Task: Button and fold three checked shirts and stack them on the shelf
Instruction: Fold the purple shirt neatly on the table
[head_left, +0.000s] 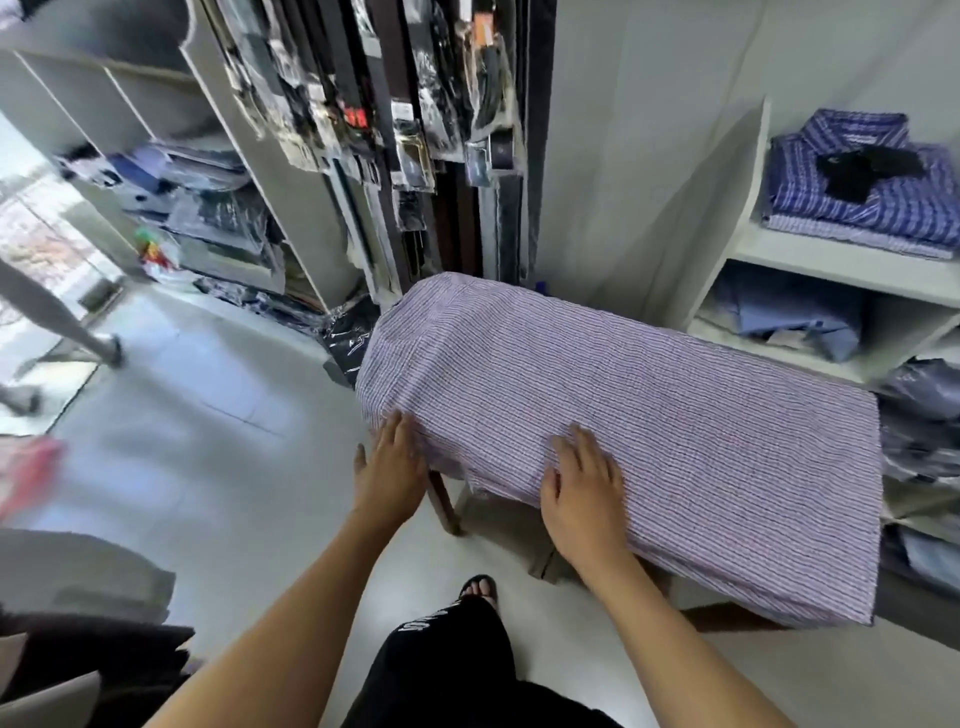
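A purple-and-white checked shirt (649, 415) lies spread face down over a small stool or table, whose wooden leg (445, 501) shows under the near edge. My left hand (389, 467) touches the shirt's near left edge with straight fingers. Flat on the cloth near the front edge, my right hand (582, 488) presses with fingers spread. A folded blue checked shirt (862, 192) with a dark item on top sits on the white shelf (831, 260) at the upper right.
A folded light blue garment (795, 317) fills the lower shelf compartment. Bagged clothes (919, 415) pile at the right. Hanging belts (415, 130) and a rack of packed garments (208, 208) stand behind. Grey floor (208, 441) lies to the left; my sandalled foot (480, 590) is below.
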